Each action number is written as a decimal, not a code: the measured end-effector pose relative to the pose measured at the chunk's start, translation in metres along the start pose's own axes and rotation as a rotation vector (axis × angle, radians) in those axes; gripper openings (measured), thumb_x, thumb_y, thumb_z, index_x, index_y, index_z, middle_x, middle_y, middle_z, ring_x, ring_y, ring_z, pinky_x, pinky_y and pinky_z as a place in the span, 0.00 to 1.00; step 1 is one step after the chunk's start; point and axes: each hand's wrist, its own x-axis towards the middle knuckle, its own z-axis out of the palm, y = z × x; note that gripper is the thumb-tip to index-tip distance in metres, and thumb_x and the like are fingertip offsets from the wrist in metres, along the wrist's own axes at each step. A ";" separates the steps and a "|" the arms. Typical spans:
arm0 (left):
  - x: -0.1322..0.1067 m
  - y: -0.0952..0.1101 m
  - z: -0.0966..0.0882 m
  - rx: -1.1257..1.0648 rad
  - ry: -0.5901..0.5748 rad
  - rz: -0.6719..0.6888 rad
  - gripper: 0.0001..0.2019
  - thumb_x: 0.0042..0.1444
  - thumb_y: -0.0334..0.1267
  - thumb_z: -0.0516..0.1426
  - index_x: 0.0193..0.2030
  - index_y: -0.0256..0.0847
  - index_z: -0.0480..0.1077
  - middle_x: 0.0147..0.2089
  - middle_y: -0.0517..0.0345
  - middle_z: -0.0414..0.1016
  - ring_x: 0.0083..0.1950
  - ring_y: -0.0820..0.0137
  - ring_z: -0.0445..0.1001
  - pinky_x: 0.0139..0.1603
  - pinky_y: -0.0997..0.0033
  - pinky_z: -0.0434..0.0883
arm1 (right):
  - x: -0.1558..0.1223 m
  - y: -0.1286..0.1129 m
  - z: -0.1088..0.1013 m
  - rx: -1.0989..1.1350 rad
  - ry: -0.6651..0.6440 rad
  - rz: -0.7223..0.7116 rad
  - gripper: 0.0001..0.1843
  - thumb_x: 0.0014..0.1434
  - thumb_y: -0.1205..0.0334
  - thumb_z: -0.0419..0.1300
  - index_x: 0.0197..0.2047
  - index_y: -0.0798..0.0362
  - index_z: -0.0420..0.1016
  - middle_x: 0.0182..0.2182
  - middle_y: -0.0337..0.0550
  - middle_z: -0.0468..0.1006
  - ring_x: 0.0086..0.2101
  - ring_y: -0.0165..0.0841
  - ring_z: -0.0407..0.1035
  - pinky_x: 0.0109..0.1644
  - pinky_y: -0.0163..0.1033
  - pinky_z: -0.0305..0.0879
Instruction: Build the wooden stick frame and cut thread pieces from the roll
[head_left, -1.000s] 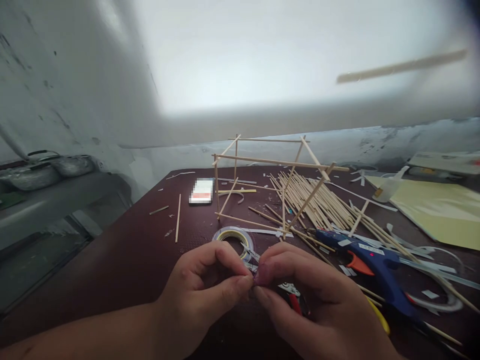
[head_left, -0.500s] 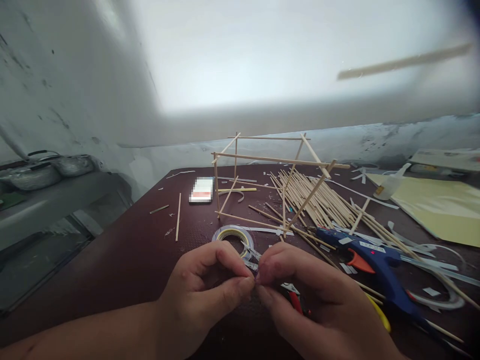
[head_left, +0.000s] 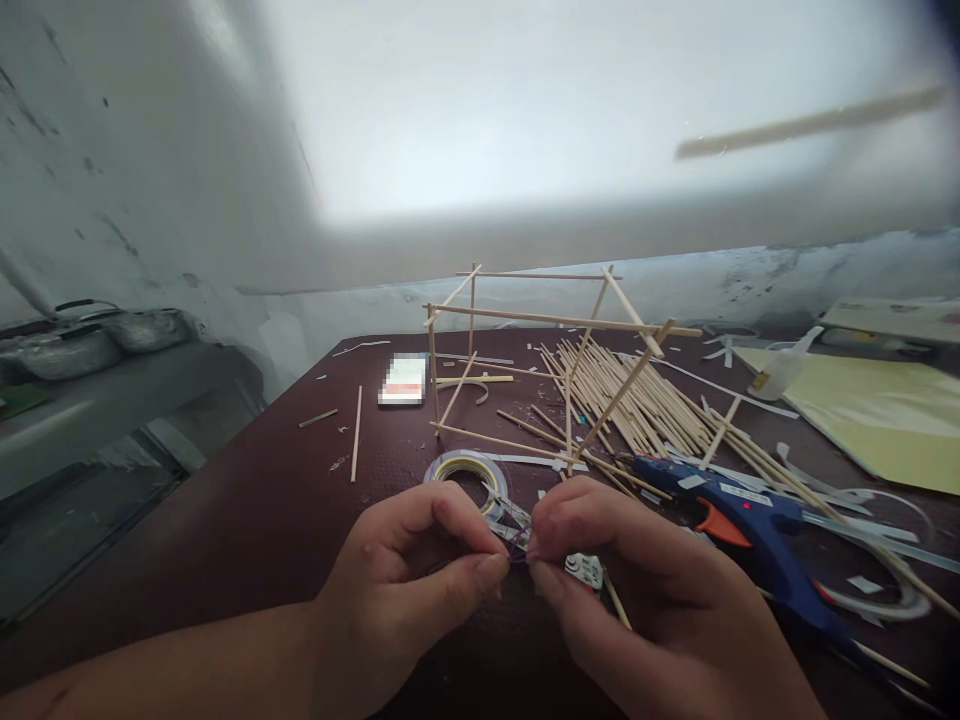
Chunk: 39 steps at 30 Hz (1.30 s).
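Between the fingertips of both hands runs a thin purple thread [head_left: 517, 558]. My left hand [head_left: 431, 575] is closed in a pinch on one part of it. Slightly to the right, my right hand [head_left: 622, 585] pinches the thread too, thumb against forefinger. A roll of tape [head_left: 441, 466] lies flat just beyond my left fingers. Scissors [head_left: 506, 515] rest partly over the tape, their lower part hidden by my hands. Behind stands a box-shaped frame of thin wooden sticks [head_left: 525, 315].
A blue glue gun [head_left: 769, 510] lies to the right, beside a pile of wooden sticks [head_left: 637, 400]. Paper strips are scattered about. A glue bottle [head_left: 780, 370] stands near yellow paper [head_left: 892, 430]. A phone with a blurred screen [head_left: 403, 380] and a loose stick [head_left: 357, 435] lie at left.
My right hand has shifted a little to the right, away from the left, and a short span of purple thread now shows between them. My left hand has stayed in place.
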 end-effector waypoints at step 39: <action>-0.001 -0.004 -0.003 0.238 -0.079 0.198 0.01 0.59 0.32 0.58 0.36 0.40 0.71 0.35 0.56 0.72 0.37 0.70 0.72 0.37 0.69 0.69 | -0.012 0.002 0.002 -0.115 -0.044 -0.143 0.23 0.58 0.75 0.57 0.52 0.42 0.68 0.42 0.37 0.82 0.40 0.32 0.78 0.36 0.29 0.76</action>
